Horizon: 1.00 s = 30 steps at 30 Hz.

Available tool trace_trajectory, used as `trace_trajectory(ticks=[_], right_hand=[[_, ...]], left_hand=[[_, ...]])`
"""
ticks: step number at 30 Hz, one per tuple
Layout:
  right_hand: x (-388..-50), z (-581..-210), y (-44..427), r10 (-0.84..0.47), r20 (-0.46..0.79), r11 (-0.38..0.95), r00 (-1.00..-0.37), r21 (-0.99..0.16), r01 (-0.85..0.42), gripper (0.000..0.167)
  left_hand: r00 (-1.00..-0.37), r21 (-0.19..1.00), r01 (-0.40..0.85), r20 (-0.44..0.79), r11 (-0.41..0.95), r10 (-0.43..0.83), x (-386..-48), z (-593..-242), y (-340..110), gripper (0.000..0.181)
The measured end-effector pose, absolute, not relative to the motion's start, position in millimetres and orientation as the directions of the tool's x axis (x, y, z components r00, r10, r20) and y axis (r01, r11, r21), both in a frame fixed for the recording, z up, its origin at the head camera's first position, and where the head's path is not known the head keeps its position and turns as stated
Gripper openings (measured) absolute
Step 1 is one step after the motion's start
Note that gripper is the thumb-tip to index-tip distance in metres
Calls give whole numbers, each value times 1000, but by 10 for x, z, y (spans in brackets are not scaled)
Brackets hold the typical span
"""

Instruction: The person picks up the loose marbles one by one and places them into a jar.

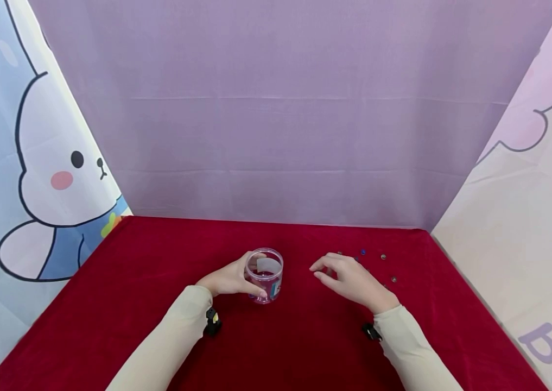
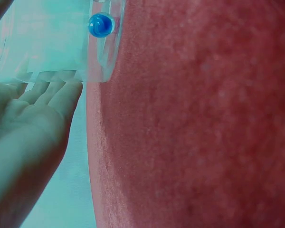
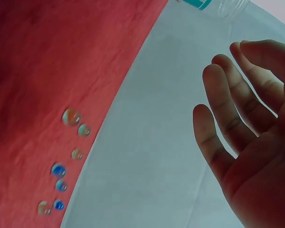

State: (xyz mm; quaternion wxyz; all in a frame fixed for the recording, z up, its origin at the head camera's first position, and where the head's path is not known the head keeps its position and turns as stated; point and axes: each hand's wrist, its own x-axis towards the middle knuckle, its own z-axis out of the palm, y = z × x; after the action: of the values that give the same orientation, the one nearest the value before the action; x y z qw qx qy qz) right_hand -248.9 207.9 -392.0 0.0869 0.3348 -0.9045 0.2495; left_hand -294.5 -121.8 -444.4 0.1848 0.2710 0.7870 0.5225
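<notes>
A clear round jar [image 1: 271,279], its mouth up, is gripped around its side by my left hand [image 1: 230,278]. Through the jar's wall near its base, a blue marble [image 2: 100,25] shows in the left wrist view. My right hand [image 1: 351,279] is held above the cloth to the right of the jar, its fingers loosely bent with nothing between them. In the right wrist view, several glass marbles [image 3: 59,170] lie scattered on the red cloth, some blue and some clear with orange or green; in the head view they lie beyond and right of my right hand.
A red cloth [image 1: 134,304] covers the table. A plain purple curtain [image 1: 276,136] hangs behind its far edge, with printed cloths at the left [image 1: 56,146] and right [image 1: 539,217]. A dark device is strapped at each wrist.
</notes>
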Motion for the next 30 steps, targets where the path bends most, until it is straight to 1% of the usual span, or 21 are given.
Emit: trace_trajectory(ticks=[7,14,21,30], right_hand=[[-2477,-3976,2285,-528,322,685,-786,-386,-618,17],[-2467,-4019,2506,-489,323,702,-811,-406,-585,19],[-2445,-4048,2725,-463,319,734,-827,-386,-560,17],[-2379,-4061,3013,-405,326,777,-854,-370,-510,19]], left_hand=[[-787,924,225,-15,309,617,-2953,-4451,-1215,97],[-790,924,225,-13,310,613,-2955,-4455,-1212,95],[-801,920,213,-29,330,598,-2957,-4447,-1213,92],[-806,920,207,-33,333,592,-2951,-4435,-1207,92]])
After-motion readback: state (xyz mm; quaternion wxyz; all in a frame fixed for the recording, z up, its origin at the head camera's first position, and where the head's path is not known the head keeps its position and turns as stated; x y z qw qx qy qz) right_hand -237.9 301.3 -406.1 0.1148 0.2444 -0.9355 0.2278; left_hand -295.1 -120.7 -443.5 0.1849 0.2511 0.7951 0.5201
